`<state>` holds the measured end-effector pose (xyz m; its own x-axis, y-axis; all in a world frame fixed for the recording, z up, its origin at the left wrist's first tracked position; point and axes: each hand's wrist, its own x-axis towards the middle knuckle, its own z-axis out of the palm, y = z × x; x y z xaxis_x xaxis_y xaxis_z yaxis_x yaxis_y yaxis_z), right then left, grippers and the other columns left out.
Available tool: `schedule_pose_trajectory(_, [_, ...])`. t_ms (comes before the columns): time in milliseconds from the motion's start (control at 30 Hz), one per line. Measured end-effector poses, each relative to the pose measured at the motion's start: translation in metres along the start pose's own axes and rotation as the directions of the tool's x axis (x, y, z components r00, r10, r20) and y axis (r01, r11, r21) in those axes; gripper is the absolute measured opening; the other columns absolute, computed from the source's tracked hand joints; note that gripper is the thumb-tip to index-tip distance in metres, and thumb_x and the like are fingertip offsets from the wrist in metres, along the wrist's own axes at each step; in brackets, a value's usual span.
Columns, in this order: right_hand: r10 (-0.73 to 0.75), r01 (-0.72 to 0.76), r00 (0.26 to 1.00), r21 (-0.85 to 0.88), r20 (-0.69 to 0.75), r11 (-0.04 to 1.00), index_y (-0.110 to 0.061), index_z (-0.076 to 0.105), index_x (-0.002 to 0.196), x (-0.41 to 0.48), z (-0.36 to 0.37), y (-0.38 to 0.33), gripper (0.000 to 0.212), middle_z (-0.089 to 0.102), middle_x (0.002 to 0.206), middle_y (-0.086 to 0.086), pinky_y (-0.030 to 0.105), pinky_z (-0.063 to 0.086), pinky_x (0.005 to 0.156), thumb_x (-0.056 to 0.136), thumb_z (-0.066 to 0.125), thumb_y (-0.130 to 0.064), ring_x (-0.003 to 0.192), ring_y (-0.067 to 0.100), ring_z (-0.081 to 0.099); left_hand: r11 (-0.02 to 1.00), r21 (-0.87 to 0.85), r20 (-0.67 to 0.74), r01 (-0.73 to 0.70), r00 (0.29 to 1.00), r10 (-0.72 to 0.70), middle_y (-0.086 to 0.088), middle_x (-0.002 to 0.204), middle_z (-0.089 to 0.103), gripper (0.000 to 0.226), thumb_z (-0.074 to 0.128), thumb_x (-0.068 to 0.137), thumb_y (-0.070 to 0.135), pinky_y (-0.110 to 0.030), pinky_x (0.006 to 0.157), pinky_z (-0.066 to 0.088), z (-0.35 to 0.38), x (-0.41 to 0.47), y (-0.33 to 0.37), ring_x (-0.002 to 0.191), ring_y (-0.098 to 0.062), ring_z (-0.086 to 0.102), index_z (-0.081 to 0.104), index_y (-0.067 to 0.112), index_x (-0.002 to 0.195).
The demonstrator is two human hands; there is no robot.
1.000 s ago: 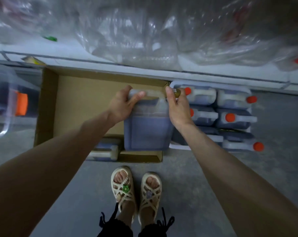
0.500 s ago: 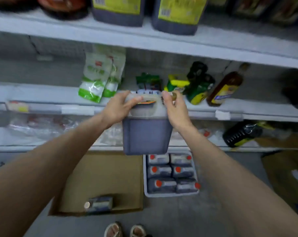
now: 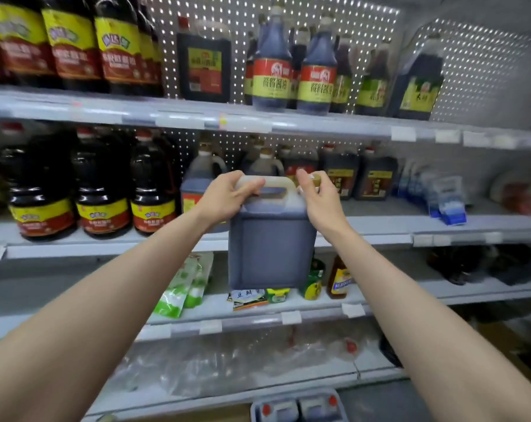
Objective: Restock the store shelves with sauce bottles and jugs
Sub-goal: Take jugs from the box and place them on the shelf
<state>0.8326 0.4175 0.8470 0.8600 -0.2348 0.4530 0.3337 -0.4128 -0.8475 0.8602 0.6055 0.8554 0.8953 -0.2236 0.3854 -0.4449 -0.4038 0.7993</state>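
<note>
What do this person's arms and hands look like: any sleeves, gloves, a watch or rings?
Both forearms are bare as far as the picture shows, with no sleeve in view. The left hand and right hand wear no gloves. No watch, bracelet or ring shows on either wrist or on the visible fingers. The fingernails look short and plain, though the picture is too soft to be sure.

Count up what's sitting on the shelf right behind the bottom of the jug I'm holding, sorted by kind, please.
Green-and-white pouches: 2
Small flat packets: 2
Bottles, one green, one amber: 2
Total: 6 in view. The jug hides part of the shelf, and the dark things at the far right are too blurred to count.
</note>
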Motion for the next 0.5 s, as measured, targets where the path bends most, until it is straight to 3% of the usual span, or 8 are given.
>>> schedule_pose_trajectory(100, [-0.027, 0.027, 1.0, -0.029, -0.005, 0.999, -0.015, 0.049, 0.086, 0.011, -0.023, -0.013, 0.033, 0.048, 0.069, -0.008, 0.019, 0.032, 0.058, 0.097, 0.046, -0.047, 0.06, 0.005, 0.041, 0.999, -0.044, -0.001, -0.031, 1.0, 0.031, -0.004, 0.093, 0.074, 0.027, 0.059, 0.093, 0.037, -0.036, 0.077, 0.048, 0.004, 0.011, 0.023, 0.08, -0.016, 0.058, 0.059, 0.016, 0.077])
schedule_pose_trajectory(200, [-0.041, 0.041, 0.999, -0.017, -0.021, 0.999, -0.008, 0.052, 0.091, 0.026, -0.043, -0.01, 0.04, 0.046, 0.067, -0.007, 0.022, 0.032, 0.059, 0.097, 0.046, -0.047, 0.059, 0.006, 0.04, 0.997, -0.037, -0.001, -0.062, 0.998, 0.062, -0.004, 0.093, 0.074, 0.023, 0.059, 0.093, 0.035, -0.028, 0.077, 0.045, 0.018, 0.027, 0.039, 0.083, -0.012, 0.06, 0.059, 0.022, 0.074])
schedule_pose_trajectory(367, [-0.061, 0.06, 0.998, -0.025, -0.024, 0.998, -0.01, 0.052, 0.093, 0.06, -0.077, 0.019, 0.035, 0.048, 0.07, -0.008, 0.011, 0.033, 0.053, 0.098, 0.045, -0.044, 0.061, 0.006, 0.04, 0.998, -0.043, -0.003, -0.047, 0.999, 0.047, -0.002, 0.09, 0.074, 0.029, 0.06, 0.092, 0.037, -0.032, 0.082, 0.047, 0.064, 0.067, 0.044, 0.09, -0.02, 0.066, 0.064, 0.011, 0.082])
schedule_pose_trajectory(500, [-0.054, 0.054, 0.998, -0.019, 0.008, 0.998, -0.013, 0.051, 0.091, 0.1, -0.102, 0.062, 0.03, 0.05, 0.073, -0.007, 0.008, 0.033, 0.054, 0.098, 0.046, -0.042, 0.064, 0.007, 0.043, 0.999, -0.048, -0.064, -0.021, 0.998, 0.018, -0.008, 0.089, 0.073, 0.03, 0.064, 0.088, 0.041, -0.031, 0.074, 0.046, 0.117, 0.102, 0.035, 0.081, -0.019, 0.064, 0.057, 0.019, 0.07])
